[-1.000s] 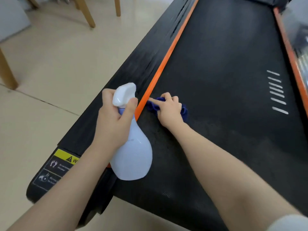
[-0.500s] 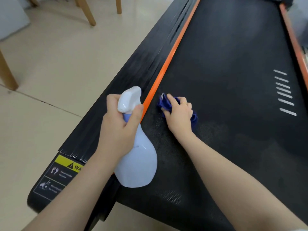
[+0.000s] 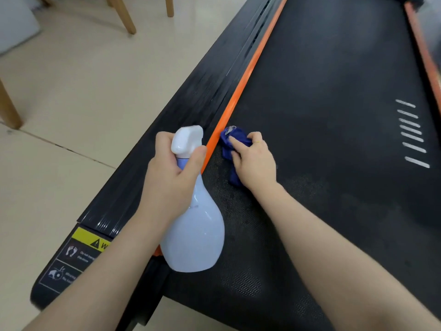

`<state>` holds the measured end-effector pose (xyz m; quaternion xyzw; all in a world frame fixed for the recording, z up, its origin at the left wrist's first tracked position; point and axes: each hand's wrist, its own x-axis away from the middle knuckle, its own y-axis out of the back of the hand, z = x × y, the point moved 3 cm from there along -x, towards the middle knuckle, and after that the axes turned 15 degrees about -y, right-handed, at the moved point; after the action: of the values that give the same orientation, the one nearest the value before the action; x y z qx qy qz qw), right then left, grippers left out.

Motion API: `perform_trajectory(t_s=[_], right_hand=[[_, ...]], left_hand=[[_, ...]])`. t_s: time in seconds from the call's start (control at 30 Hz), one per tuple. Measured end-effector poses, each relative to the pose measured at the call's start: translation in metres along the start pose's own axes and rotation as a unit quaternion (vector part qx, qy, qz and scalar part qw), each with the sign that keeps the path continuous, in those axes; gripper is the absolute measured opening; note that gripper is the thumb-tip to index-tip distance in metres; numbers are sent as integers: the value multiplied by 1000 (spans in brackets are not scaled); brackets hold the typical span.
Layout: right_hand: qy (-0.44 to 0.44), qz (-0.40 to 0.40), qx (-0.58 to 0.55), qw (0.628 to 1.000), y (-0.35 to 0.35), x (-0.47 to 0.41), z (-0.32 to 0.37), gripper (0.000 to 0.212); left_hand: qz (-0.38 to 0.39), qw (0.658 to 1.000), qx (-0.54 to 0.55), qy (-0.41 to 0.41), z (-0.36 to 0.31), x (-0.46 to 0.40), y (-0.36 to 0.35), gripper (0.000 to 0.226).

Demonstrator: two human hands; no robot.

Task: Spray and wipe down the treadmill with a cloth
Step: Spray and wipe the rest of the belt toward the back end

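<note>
Underneath everything lies the treadmill [image 3: 334,115], its black belt running long and away from the person, edged on the left by an orange strip [image 3: 241,91] and a ribbed black side rail [image 3: 191,111]. Pale floor tiles [image 3: 83,80] and wooden furniture legs [image 3: 124,17] sit beyond that rail. Next in size, the pale spray bottle [image 3: 194,235] hangs above the rail and strip near the belt's rear end, nozzle pointing up the deck; the left hand [image 3: 167,182] has its grip wrapped round the bottle's neck, thumb by the white trigger head. Smaller, the right hand [image 3: 253,161] presses down on the belt with its fingers bunched over the blue cloth [image 3: 230,144], grasping it. The cloth touches the belt just beside the orange strip, and lies forward and right of the bottle. The right hand is plainly the nearer one to the unwiped belt, which stretches ahead along the deck's long axis and off to the right, so the coming strokes likely run that way.
</note>
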<state>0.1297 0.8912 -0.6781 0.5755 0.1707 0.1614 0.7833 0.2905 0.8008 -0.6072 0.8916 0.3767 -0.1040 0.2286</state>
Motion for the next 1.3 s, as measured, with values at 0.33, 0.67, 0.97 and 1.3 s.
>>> perform_trajectory(t_s=[0.33, 0.67, 0.97, 1.3], right_hand=[[-51, -3, 25, 998, 6, -24, -17, 40], [39, 4, 49, 998, 14, -9, -48, 40], [188, 91, -18, 978, 16, 81, -46, 48], [27, 15, 5, 1000, 22, 98, -48, 44]], left_hand=[[6, 1000, -7, -7, -2, 4, 2, 17], [36, 999, -5, -1, 1, -1, -4, 18], [67, 998, 10, -19, -3, 2, -6, 22], [127, 989, 24, -67, -15, 8, -9, 22]])
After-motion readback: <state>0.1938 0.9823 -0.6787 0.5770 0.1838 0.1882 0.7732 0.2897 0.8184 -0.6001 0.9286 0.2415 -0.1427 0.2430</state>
